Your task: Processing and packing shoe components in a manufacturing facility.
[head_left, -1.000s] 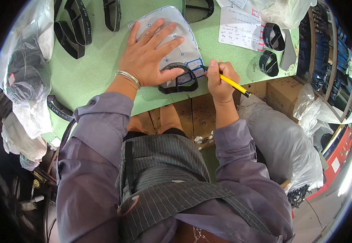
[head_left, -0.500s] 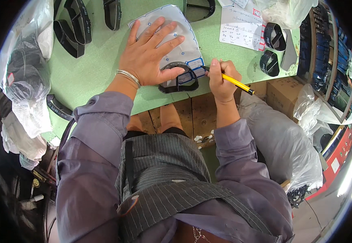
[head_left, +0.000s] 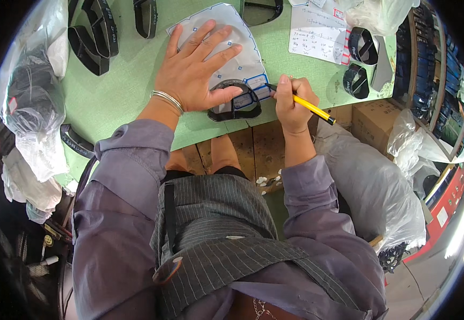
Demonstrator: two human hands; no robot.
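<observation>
My left hand (head_left: 193,76) lies flat with fingers spread over a white plastic bag (head_left: 232,60) with blue printing, pressing it against the table. Its thumb reaches over a dark curved metal cutting die (head_left: 234,115) that rests on the bag's lower edge. In my right hand (head_left: 294,103) is a yellow-and-black pen (head_left: 315,110), pinched between thumb and fingers. The pen's tip meets, or nearly meets, the blue-framed label area (head_left: 257,83) on the bag, just right of the die.
More dark metal dies (head_left: 96,50) stand on the green table (head_left: 130,90) at the left, with others (head_left: 355,81) at the right. Handwritten paper (head_left: 317,34) lies at the back right. Plastic bags (head_left: 37,101) hang on the left; a large grey sack (head_left: 370,181) sits right, below the table edge.
Little differs: both hands keep their places on the bag, and the pen tip has shifted very slightly. The whole view has moved a few pixels.
</observation>
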